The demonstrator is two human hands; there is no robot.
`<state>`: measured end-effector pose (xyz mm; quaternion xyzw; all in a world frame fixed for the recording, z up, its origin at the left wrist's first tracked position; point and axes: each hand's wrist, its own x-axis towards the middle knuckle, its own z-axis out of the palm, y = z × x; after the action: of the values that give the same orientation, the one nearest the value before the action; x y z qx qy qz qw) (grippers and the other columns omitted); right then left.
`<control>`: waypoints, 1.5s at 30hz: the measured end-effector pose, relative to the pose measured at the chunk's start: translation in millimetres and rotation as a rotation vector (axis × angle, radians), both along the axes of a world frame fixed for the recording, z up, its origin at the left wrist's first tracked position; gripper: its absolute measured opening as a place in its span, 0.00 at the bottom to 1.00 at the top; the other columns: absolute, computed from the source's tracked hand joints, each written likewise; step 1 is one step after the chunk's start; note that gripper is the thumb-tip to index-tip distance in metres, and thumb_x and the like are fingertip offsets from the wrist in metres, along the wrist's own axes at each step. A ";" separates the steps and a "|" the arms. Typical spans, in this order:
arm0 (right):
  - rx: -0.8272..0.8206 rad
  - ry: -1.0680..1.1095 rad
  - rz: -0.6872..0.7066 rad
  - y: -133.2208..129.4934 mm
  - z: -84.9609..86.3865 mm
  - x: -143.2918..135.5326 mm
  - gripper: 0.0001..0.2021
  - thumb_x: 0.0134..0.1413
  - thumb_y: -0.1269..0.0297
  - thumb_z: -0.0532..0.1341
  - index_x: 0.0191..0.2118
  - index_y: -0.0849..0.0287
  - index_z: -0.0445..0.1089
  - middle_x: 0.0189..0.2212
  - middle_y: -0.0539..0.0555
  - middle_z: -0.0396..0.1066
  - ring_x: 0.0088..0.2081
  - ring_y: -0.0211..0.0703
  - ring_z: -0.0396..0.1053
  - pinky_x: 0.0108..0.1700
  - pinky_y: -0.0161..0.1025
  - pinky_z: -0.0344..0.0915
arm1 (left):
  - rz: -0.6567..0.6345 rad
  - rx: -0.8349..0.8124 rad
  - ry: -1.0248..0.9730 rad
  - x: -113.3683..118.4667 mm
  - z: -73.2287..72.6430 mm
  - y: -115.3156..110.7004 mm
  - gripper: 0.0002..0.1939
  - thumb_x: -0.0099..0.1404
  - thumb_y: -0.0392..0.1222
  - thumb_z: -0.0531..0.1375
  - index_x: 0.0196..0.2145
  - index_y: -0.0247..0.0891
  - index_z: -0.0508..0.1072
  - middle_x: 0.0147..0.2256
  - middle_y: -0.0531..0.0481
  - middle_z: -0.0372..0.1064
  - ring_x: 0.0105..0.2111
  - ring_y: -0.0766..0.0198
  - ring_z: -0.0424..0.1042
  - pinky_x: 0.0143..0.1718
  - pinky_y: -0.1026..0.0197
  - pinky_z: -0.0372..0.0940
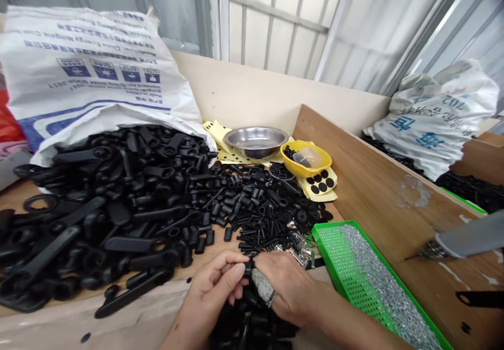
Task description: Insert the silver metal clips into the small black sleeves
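My left hand [216, 287] pinches a small black plastic part [248, 270] between thumb and fingers, low in the middle of the head view. Against it from the right, my right hand [289, 287] is closed, its fingertips touching the part's top edge. A grey, speckled wrap [263, 286] shows at its thumb; whether it is worn or held I cannot tell. Below both hands lies a dark heap of black parts [252, 326], partly hidden. Just beyond them are black screws [258, 232] and short black sleeves [228, 233].
Black crank-like handles [129, 242] spill from a white sack [102, 72] at left. Behind stand a steel bowl [255, 141] and a yellow bowl [311, 167]. A green tray [321, 234] of small metal pieces lies right, near a wooden divider [354, 171] and a power screwdriver [464, 237].
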<state>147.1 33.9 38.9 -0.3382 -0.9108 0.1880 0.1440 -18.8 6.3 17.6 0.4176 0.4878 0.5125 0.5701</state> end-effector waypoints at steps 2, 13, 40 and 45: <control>-0.116 0.045 -0.014 -1.4 5.2 -1.3 0.07 0.55 0.72 0.48 0.30 0.59 0.60 0.26 0.50 0.64 0.27 0.37 0.60 0.30 0.32 0.54 | 0.004 0.023 0.010 1.6 -1.3 -1.9 0.14 0.53 0.51 0.63 0.31 0.38 0.75 0.17 0.56 0.67 0.18 0.70 0.64 0.19 0.70 0.58; -0.163 -0.165 0.003 34.4 34.0 17.6 0.10 0.58 0.69 0.51 0.44 0.54 0.63 0.36 0.49 0.67 0.37 0.39 0.63 0.38 0.34 0.57 | -0.177 0.354 0.778 -12.1 -17.6 11.3 0.05 0.57 0.38 0.58 0.32 0.41 0.73 0.30 0.49 0.71 0.34 0.56 0.71 0.36 0.57 0.65; 0.325 -0.388 0.057 63.6 29.2 -13.3 0.04 0.49 0.73 0.55 0.33 0.61 0.64 0.35 0.55 0.63 0.38 0.45 0.57 0.39 0.41 0.57 | -0.136 0.243 0.943 -40.3 -4.6 68.2 0.14 0.55 0.37 0.52 0.38 0.38 0.72 0.34 0.47 0.75 0.34 0.58 0.73 0.35 0.61 0.67; 0.302 -0.367 0.162 53.8 40.2 -9.3 0.06 0.50 0.73 0.54 0.35 0.61 0.63 0.35 0.54 0.63 0.36 0.44 0.56 0.37 0.40 0.56 | -0.125 0.182 0.589 -39.9 1.9 57.0 0.14 0.54 0.42 0.56 0.35 0.39 0.77 0.35 0.48 0.76 0.36 0.56 0.73 0.36 0.61 0.67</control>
<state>137.8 87.7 79.1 -0.2674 -0.9635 -0.0040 0.0094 -58.7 63.3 19.5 0.6266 0.5572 0.3752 0.3951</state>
